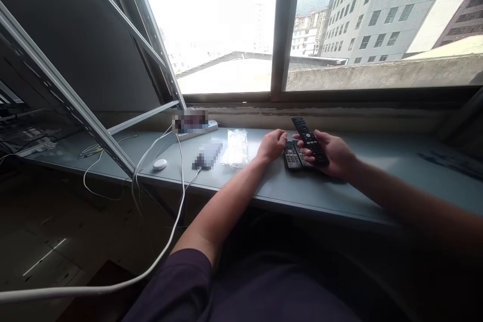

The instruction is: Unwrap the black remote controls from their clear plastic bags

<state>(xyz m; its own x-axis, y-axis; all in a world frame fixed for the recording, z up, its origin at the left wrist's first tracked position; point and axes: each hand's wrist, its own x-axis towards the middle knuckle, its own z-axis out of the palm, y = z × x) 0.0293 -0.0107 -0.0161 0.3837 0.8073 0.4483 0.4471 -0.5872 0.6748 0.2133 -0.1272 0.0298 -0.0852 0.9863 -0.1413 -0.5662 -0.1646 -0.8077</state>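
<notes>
My right hand [334, 153] is wrapped around a black remote control [310, 142], lifted above the desk with its button side towards me and its far end tilted up. Under it, a second black remote control [292, 156] lies on the desk, and another remote control [301, 150] beside it is partly covered by the held one. My left hand [272, 145] rests just left of these, its fingers curled and thumb pressed against them. Whatever it may hold is hidden from view. Left of that hand lies a clear plastic bag [237, 148] with white contents.
On the grey-blue desk [260, 181] are a phone-like blurred device [207, 156] on a cable, a round white object [160, 164] and a power strip [198, 131]. White cables [183, 176] loop over the front edge. A metal frame [94, 121] slants across the left; a window stands behind.
</notes>
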